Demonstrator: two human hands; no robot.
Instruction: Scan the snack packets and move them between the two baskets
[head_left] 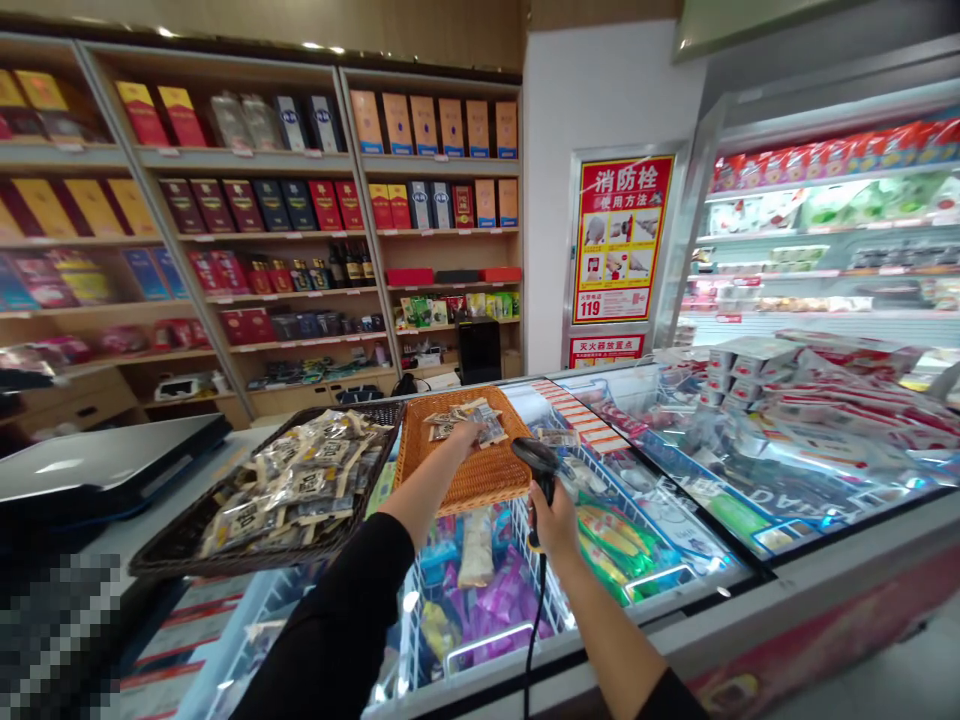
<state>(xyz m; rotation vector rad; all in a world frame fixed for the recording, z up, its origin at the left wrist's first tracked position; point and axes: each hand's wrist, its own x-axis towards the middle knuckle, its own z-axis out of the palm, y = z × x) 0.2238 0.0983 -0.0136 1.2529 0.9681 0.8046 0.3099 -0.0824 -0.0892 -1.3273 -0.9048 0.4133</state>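
Note:
My left hand (463, 438) reaches into an orange wicker tray (480, 478) and closes on a small wrapped snack packet (486, 420) among a few others at the tray's far end. My right hand (553, 520) grips a black handheld barcode scanner (535, 458), its head pointing toward the tray, with its cable (534, 620) hanging down toward me. Both sleeves are black. A dark wicker tray (180, 545) to the left is heaped with several similar packets (296, 480).
Both trays sit on the glass lid of a chest freezer (705, 600) full of frozen goods. A black device (97, 465) lies at left. Shelves of boxed goods (300, 200) line the back wall; an open chiller (825, 220) stands right, beside a red fire notice (621, 238).

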